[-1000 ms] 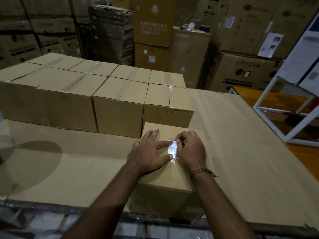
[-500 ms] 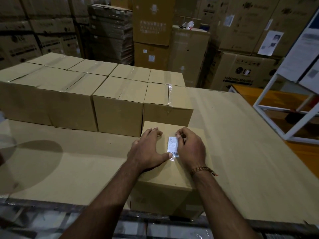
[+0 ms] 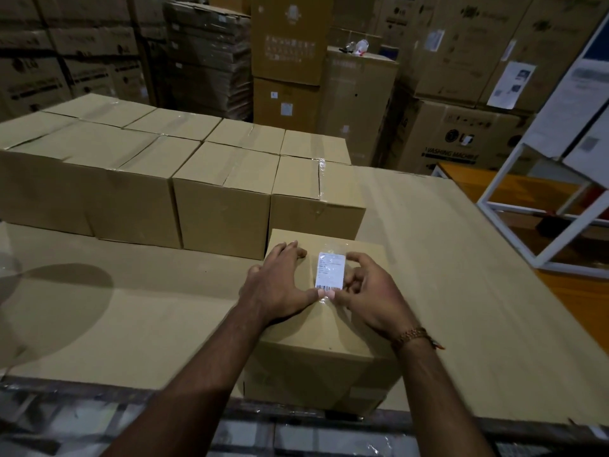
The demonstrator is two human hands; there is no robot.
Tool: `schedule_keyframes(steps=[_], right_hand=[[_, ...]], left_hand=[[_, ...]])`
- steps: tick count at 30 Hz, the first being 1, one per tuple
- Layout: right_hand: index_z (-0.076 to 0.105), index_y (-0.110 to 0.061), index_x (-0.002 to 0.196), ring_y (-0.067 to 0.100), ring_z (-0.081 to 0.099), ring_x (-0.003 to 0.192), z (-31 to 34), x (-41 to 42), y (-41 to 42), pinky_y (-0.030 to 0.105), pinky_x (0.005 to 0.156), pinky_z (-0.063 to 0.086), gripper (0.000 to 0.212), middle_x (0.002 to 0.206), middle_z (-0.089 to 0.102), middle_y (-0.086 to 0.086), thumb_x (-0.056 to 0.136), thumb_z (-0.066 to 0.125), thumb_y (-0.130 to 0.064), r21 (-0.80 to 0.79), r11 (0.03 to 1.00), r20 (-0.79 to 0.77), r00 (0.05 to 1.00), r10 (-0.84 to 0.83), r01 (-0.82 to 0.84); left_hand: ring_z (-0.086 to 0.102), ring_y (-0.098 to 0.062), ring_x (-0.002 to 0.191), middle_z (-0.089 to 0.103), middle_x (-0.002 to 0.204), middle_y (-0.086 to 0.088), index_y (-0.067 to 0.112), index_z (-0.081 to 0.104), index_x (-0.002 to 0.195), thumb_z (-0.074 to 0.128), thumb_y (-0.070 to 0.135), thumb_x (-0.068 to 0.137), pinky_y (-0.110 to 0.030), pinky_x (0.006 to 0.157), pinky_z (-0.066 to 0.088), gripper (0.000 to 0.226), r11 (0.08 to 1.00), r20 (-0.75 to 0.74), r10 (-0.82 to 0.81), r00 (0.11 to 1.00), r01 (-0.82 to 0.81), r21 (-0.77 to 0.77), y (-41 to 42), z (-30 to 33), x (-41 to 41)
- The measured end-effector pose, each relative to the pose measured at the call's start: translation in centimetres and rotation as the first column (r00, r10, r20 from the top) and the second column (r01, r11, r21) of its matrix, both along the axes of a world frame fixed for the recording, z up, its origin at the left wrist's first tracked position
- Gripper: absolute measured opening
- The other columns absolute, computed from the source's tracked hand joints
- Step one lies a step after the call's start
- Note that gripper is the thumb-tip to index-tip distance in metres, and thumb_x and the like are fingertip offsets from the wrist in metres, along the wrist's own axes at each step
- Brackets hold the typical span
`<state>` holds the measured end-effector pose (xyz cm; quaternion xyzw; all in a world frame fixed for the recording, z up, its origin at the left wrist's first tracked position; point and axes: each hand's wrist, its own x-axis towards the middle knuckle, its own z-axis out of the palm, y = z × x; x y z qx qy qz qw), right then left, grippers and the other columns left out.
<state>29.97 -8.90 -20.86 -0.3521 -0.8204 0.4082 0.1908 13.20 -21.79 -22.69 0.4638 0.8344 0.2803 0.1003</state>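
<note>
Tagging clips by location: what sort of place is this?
Most likely a warehouse: stacks of printed appliance cartons fill the background, sealed plain boxes sit in rows on the table, and the left hand and right hand touch a barcode label on the nearest box.

A single wide-angle camera sat on the person's head and looked forward and down. It was close to the near box (image 3: pixel 326 328). Both forearms entered from the bottom edge and ran up to the left hand (image 3: pixel 280 288) and right hand (image 3: pixel 372 291). The tabletop (image 3: pixel 445 275) filled the middle ground, and the stacked warehouse cartons (image 3: pixel 286 44) stood farther back along the top of the view.
</note>
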Motion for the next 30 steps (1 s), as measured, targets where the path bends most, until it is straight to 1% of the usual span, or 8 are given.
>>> schedule_keyframes(steps=[3, 5, 8, 10, 16, 21, 27, 30], right_hand=[[0.074, -0.029, 0.12, 0.002, 0.06, 0.067, 0.5, -0.3, 0.2, 0.032, 0.067, 0.055, 0.051, 0.087, 0.075, -0.006, 0.074, 0.096, -0.031, 0.053, 0.997, 0.105, 0.993, 0.052, -0.058], [0.079, -0.03, 0.117, 0.008, 0.071, 0.082, 1.2, -0.6, 0.2, 0.036, 0.078, 0.061, 0.041, 0.096, 0.079, -0.007, 0.079, 0.093, -0.034, 0.059, 0.994, 0.171, 0.982, 0.08, -0.091], [0.079, -0.027, 0.123, 0.005, 0.07, 0.094, 2.1, -1.0, 0.0, 0.024, 0.078, 0.056, 0.041, 0.109, 0.078, -0.01, 0.084, 0.089, -0.037, 0.08, 0.991, 0.252, 0.964, 0.085, -0.109], [0.077, -0.025, 0.126, 0.006, 0.069, 0.097, 2.3, -1.4, 0.0, 0.023, 0.081, 0.052, 0.043, 0.117, 0.078, -0.007, 0.085, 0.088, -0.036, 0.071, 0.991, 0.291, 0.953, 0.085, -0.11], [0.07, -0.02, 0.137, 0.014, 0.064, 0.106, 2.5, -1.7, 0.0, 0.026, 0.088, 0.048, 0.047, 0.133, 0.073, 0.0, 0.092, 0.082, -0.031, 0.071, 0.988, 0.351, 0.931, 0.103, -0.136], [0.064, -0.02, 0.143, 0.02, 0.065, 0.121, 2.2, -1.5, -0.1, 0.03, 0.097, 0.05, 0.049, 0.14, 0.069, 0.0, 0.097, 0.076, -0.033, 0.11, 0.976, 0.379, 0.916, 0.131, -0.186], [0.063, -0.02, 0.143, 0.019, 0.064, 0.121, 2.0, -1.1, 0.1, 0.037, 0.104, 0.052, 0.048, 0.139, 0.068, -0.001, 0.098, 0.073, -0.035, 0.089, 0.975, 0.368, 0.916, 0.159, -0.205], [0.062, -0.022, 0.145, 0.016, 0.063, 0.123, 2.1, -1.0, 0.1, 0.034, 0.105, 0.051, 0.049, 0.142, 0.067, -0.004, 0.099, 0.073, -0.034, 0.078, 0.973, 0.359, 0.916, 0.177, -0.219]], left_hand=[[0.014, -0.008, 0.159, 0.018, 0.173, 0.015, 0.035, 0.036, 0.155, 0.07, 0.074, 0.078, -0.055, 0.119, 0.027, 0.094, 1.0, 0.01, -0.004, 1.0, 0.004, 0.006, 0.0, 0.0, -0.1], [0.013, -0.01, 0.159, 0.016, 0.173, 0.013, 0.035, 0.034, 0.157, 0.07, 0.073, 0.08, -0.057, 0.12, 0.026, 0.094, 1.0, 0.019, -0.016, 1.0, 0.016, -0.004, 0.0, 0.1, -0.3], [0.009, -0.01, 0.16, 0.013, 0.174, 0.012, 0.035, 0.03, 0.16, 0.069, 0.074, 0.081, -0.058, 0.122, 0.025, 0.096, 0.999, 0.026, -0.047, 0.999, 0.048, -0.018, -0.2, 0.2, -0.4], [0.006, -0.009, 0.16, 0.011, 0.175, 0.012, 0.035, 0.027, 0.162, 0.068, 0.077, 0.08, -0.059, 0.122, 0.024, 0.101, 0.997, 0.031, -0.071, 0.997, 0.072, -0.031, -0.4, 0.4, -0.5], [0.0, -0.009, 0.16, 0.004, 0.175, 0.013, 0.037, 0.02, 0.165, 0.072, 0.075, 0.078, -0.061, 0.123, 0.019, 0.108, 0.99, 0.048, -0.118, 0.992, 0.122, -0.074, -0.5, 0.7, -0.8], [-0.004, -0.01, 0.16, -0.001, 0.175, 0.014, 0.038, 0.014, 0.166, 0.078, 0.071, 0.076, -0.063, 0.123, 0.015, 0.115, 0.983, 0.081, -0.144, 0.986, 0.152, -0.102, -0.4, 0.6, -1.2], [-0.008, -0.01, 0.16, -0.006, 0.175, 0.015, 0.038, 0.011, 0.167, 0.08, 0.068, 0.075, -0.064, 0.123, 0.012, 0.118, 0.974, 0.103, -0.168, 0.98, 0.181, -0.135, -0.2, 0.5, -1.6], [-0.01, -0.009, 0.16, -0.008, 0.175, 0.016, 0.038, 0.009, 0.167, 0.08, 0.071, 0.074, -0.065, 0.123, 0.011, 0.122, 0.967, 0.107, -0.182, 0.977, 0.198, -0.16, -0.1, 0.6, -1.9]])
